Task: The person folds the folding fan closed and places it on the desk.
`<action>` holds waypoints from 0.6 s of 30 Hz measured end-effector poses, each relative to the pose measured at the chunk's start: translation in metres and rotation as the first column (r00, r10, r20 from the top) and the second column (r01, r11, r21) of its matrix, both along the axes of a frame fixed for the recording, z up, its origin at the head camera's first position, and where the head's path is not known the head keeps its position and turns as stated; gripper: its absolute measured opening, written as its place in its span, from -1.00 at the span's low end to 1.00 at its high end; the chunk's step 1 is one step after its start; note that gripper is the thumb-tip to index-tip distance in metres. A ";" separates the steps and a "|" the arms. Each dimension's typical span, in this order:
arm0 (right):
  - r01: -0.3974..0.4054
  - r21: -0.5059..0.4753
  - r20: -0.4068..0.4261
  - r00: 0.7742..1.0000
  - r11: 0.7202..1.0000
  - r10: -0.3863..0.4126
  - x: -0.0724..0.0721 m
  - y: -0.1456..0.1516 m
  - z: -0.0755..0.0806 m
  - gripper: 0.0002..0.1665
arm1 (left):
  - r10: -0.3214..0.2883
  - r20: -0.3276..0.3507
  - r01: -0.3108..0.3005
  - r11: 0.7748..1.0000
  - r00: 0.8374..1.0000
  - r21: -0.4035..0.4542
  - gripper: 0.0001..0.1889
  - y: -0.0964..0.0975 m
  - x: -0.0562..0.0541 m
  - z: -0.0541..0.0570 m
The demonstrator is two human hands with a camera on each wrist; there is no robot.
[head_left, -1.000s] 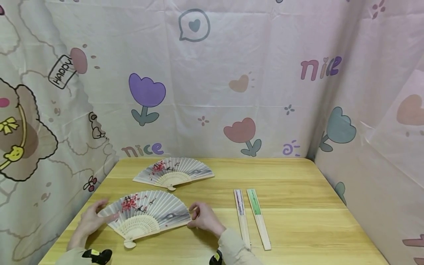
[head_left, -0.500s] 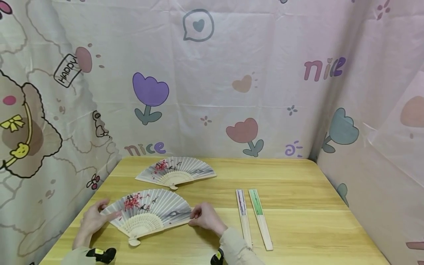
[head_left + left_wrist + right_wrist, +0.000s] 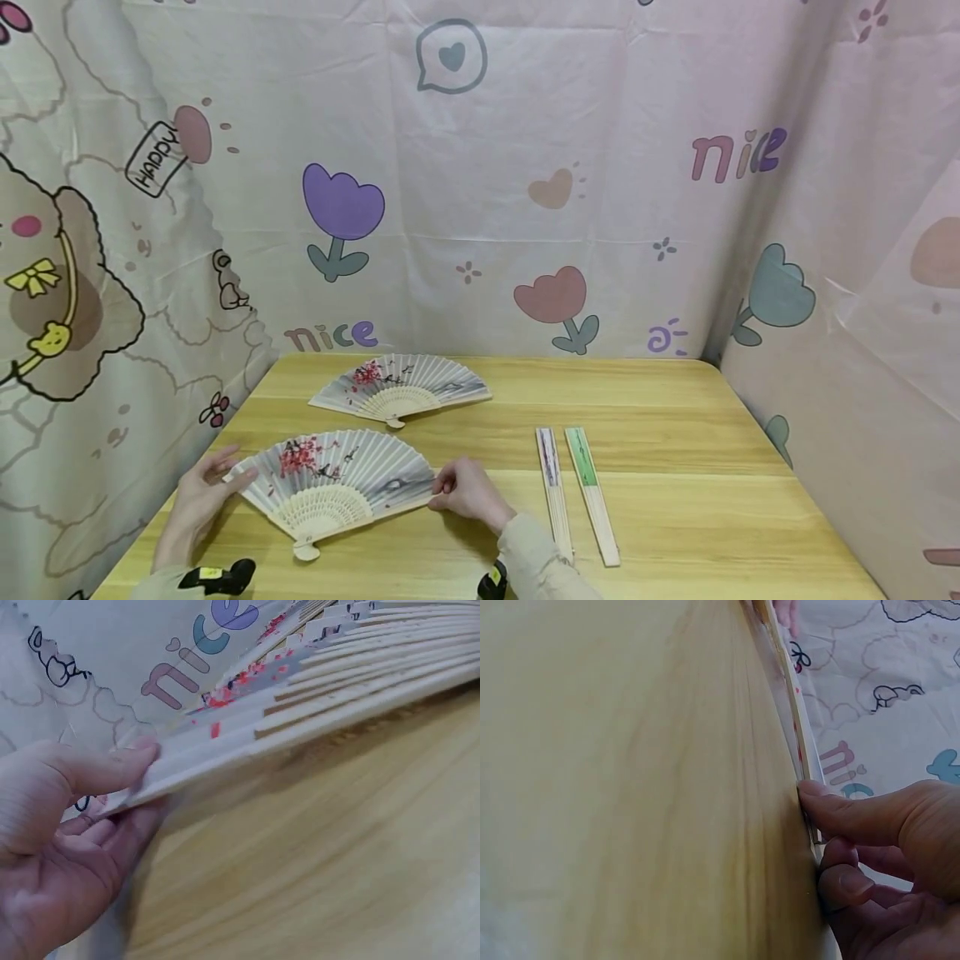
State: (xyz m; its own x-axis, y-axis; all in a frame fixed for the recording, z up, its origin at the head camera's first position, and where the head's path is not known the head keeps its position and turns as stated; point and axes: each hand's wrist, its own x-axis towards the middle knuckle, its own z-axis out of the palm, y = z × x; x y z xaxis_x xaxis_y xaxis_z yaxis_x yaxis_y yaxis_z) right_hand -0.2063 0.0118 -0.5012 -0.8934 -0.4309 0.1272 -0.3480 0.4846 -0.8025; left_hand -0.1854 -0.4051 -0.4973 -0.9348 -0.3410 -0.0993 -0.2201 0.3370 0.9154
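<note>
An open folding fan [image 3: 397,471], pale with red blossoms and light ribs, lies spread in the front left of the table in the head view. My left hand [image 3: 202,500] is at its left end; in the left wrist view the thumb [image 3: 124,765] rests on the fan's face and the fingers curl under its edge. At the other end, my right hand [image 3: 468,496] pinches the outer rib between thumb and fingers, as the right wrist view also shows [image 3: 885,847]. Behind it lies a second open folding fan [image 3: 401,392] with the same print, touched by neither hand.
Two closed folding fans lie to the right of my right hand, one with purple [image 3: 553,492] and one with green [image 3: 592,496]. The wooden table [image 3: 712,500] is backed by a printed curtain [image 3: 465,150], which also hangs at both sides.
My left hand has shifted a little left, its thumb sliding outward toward the front fan's left edge. The right hand keeps its pinch. The head view has turned slightly left.
</note>
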 end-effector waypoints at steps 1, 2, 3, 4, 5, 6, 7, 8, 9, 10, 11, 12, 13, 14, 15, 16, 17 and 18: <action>-0.001 -0.003 0.002 1.000 1.000 0.001 0.000 0.000 0.000 -0.81 | 0.003 -0.012 -0.001 0.995 1.000 0.098 -0.28 0.000 0.001 -0.001; -0.001 -0.006 0.002 1.000 1.000 0.001 0.000 0.000 0.000 -0.81 | 0.011 -0.033 -0.004 0.979 0.999 0.205 -0.37 0.000 0.002 -0.003; 0.000 -0.009 0.004 1.000 1.000 0.001 0.000 0.000 0.000 -0.81 | 0.024 -0.054 -0.006 0.950 0.998 0.312 -0.44 0.000 0.003 -0.004; 0.000 -0.014 0.007 1.000 1.000 0.000 -0.001 0.000 0.000 -0.82 | 0.036 -0.082 0.001 0.910 0.996 0.416 -0.50 -0.001 0.004 -0.006; 0.001 -0.021 0.014 1.000 1.000 -0.001 -0.001 0.000 -0.001 -0.82 | 0.043 -0.114 0.019 0.872 0.992 0.489 -0.55 -0.001 0.005 -0.007; 0.003 -0.028 0.019 1.000 1.000 -0.002 -0.001 0.000 -0.001 -0.82 | 0.050 -0.144 0.040 0.827 0.988 0.560 -0.57 -0.001 0.006 -0.008; 0.005 -0.036 0.024 1.000 0.999 -0.004 -0.001 0.000 -0.002 -0.82 | 0.053 -0.172 0.063 0.793 0.984 0.606 -0.59 -0.002 0.006 -0.009; 0.008 -0.043 0.031 1.000 0.999 -0.007 -0.001 0.000 -0.002 -0.82 | 0.051 -0.193 0.085 0.766 0.980 0.637 -0.59 -0.002 0.007 -0.010; 0.011 -0.053 0.040 0.999 0.999 -0.008 -0.001 0.000 -0.002 -0.83 | 0.047 -0.215 0.109 0.743 0.976 0.660 -0.60 -0.003 0.007 -0.010; 0.014 -0.060 0.044 0.999 0.998 -0.011 -0.001 0.000 -0.003 -0.83 | 0.040 -0.237 0.137 0.720 0.971 0.681 -0.61 -0.003 0.007 -0.010; 0.017 -0.068 0.049 0.999 0.998 -0.014 -0.001 0.000 -0.004 -0.83 | 0.035 -0.253 0.157 0.699 0.967 0.697 -0.62 -0.004 0.008 -0.010; 0.021 -0.074 0.051 0.999 0.997 -0.017 -0.002 0.001 -0.004 -0.83 | 0.029 -0.269 0.179 0.678 0.963 0.713 -0.63 -0.004 0.008 -0.010; 0.026 -0.081 0.056 0.998 0.996 -0.022 -0.002 0.001 -0.004 -0.83 | 0.025 -0.287 0.201 0.654 0.958 0.729 -0.63 -0.005 0.009 -0.010; 0.031 -0.087 0.061 0.998 0.996 -0.025 -0.002 0.001 -0.005 -0.83 | 0.020 -0.309 0.228 0.631 0.951 0.742 -0.63 -0.005 0.008 -0.010; 0.034 -0.090 0.062 0.998 0.995 -0.029 -0.003 0.001 -0.005 -0.84 | 0.017 -0.333 0.256 0.604 0.943 0.754 -0.63 -0.005 0.008 -0.010; 0.038 -0.092 0.061 0.998 0.995 -0.033 -0.003 0.001 -0.005 -0.84 | 0.014 -0.353 0.280 0.579 0.935 0.766 -0.63 -0.006 0.009 -0.010; 0.041 -0.099 0.066 0.997 0.994 -0.034 -0.004 0.001 -0.006 -0.84 | 0.013 -0.373 0.304 0.554 0.928 0.775 -0.63 -0.005 0.009 -0.010; 0.043 -0.105 0.070 0.997 0.994 -0.036 -0.004 0.002 -0.006 -0.84 | 0.013 -0.393 0.326 0.533 0.920 0.781 -0.62 -0.005 0.009 -0.010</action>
State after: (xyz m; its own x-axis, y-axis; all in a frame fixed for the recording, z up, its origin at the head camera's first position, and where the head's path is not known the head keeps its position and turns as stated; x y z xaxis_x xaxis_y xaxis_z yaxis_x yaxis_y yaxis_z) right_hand -0.2100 0.0135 -0.5073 -0.9174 -0.3826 0.1091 -0.2736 0.4077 -0.8712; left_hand -0.1767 -0.4103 -0.5068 -0.9926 -0.1097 0.0525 0.1081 -0.5979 0.7943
